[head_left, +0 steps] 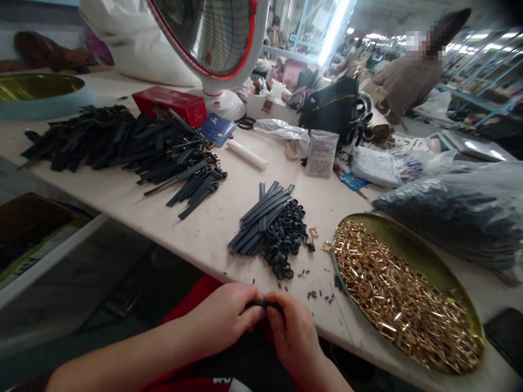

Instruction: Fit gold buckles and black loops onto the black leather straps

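Close to my body, just below the table's front edge, my left hand (235, 310) and my right hand (292, 324) meet around a black strap (263, 304). Both are closed, thumbs and fingers pinching it; most of the strap is hidden by them. Beyond the hands lies a stack of flat black straps (261, 218) beside a heap of small black loops (284, 237). A few gold buckles (313, 232) rest right of the loops. A round tin tray (429, 245) on the right holds many small gold buckles (392, 288).
A large pile of black straps with buckles (122, 141) covers the left of the table. Behind it stand a red box (169, 103) and a heater (220, 100). A white roll (247, 154), a black bag (333, 111) and a filled plastic bag (461, 212) lie farther back. Another person (408, 81) is in the background.
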A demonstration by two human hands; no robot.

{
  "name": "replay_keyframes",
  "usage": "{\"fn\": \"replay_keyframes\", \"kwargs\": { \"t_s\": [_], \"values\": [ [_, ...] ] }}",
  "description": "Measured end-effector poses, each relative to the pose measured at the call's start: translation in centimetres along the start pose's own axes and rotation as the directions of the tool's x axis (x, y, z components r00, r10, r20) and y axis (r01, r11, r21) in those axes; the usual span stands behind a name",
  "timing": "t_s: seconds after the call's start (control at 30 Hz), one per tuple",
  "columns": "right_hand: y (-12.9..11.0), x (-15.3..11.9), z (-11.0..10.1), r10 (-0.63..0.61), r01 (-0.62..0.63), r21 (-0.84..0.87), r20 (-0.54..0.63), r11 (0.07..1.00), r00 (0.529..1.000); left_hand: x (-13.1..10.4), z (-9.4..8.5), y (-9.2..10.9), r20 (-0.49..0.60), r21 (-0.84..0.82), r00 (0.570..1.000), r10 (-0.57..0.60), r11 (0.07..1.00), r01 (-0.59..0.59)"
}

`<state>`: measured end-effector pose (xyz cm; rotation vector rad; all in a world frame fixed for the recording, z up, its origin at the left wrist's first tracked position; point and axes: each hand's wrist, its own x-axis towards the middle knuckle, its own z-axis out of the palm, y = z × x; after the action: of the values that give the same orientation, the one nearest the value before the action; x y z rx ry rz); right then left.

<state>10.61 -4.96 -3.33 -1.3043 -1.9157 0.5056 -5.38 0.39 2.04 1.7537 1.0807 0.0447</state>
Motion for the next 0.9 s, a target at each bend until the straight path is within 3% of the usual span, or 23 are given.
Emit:
{"fn": "replay_keyframes", "kwargs": {
  "t_s": [0.17, 0.23, 0.3, 0.37, 0.43, 0.5, 0.57, 0.63, 0.77, 0.9],
  "values": [
    [-0.6, -0.8, 0.6, 0.078, -0.082, 0.103, 0.043, 0.991, 0.996, -0.8, 1.1, -0.3, 0.001, -0.034, 0.998, 0.057, 0.998, -0.057],
    [-0.3, -0.3, 0.9, 0.126, -0.131, 0.133, 0.047, 0.982, 0.991, -0.5, 0.3, -0.9, -0.043, 0.045, 0.994, 0.099, 0.994, -0.097],
    [0.3, 0.6, 1.0, 0.165, -0.165, 0.146, 0.013, 0.975, 0.986, 0.4, -1.6, -1.9, -0.16, 0.182, 0.977, 0.141, 0.977, -0.111],
    [1.4, 1.5, 0.8, 0.223, -0.214, 0.124, -0.066, 0.969, 0.973, 2.0, -4.5, -3.3, -0.363, 0.341, 0.918, 0.158, 0.94, -0.027],
    [2.8, 1.8, 0.6, 0.268, -0.26, 0.076, -0.138, 0.963, 0.953, 3.8, -7.8, -4.8, -0.546, 0.46, 0.822, 0.162, 0.878, 0.133],
    [4.3, 1.5, 0.6, 0.276, -0.274, 0.037, -0.176, 0.961, 0.945, 5.8, -10.5, -5.8, -0.632, 0.487, 0.756, 0.171, 0.846, 0.216],
    [5.8, 0.9, 1.0, 0.272, -0.27, 0.04, -0.247, 0.962, 0.93, 7.9, -12.0, -6.0, -0.672, 0.51, 0.714, 0.196, 0.821, 0.254],
    [7.0, 0.2, 1.6, 0.268, -0.258, 0.075, -0.326, 0.963, 0.906, 10.5, -12.2, -5.2, -0.651, 0.554, 0.721, 0.237, 0.798, 0.238],
    [8.3, -0.5, 2.5, 0.26, -0.245, 0.088, -0.373, 0.966, 0.891, 16.5, -11.5, -2.8, -0.497, 0.626, 0.826, 0.265, 0.769, 0.13],
    [8.2, -0.4, 1.7, 0.191, -0.194, 0.026, -0.34, 0.981, 0.921, 20.8, -11.5, -2.0, -0.405, 0.631, 0.896, 0.184, 0.765, 0.128]
  ]
}}
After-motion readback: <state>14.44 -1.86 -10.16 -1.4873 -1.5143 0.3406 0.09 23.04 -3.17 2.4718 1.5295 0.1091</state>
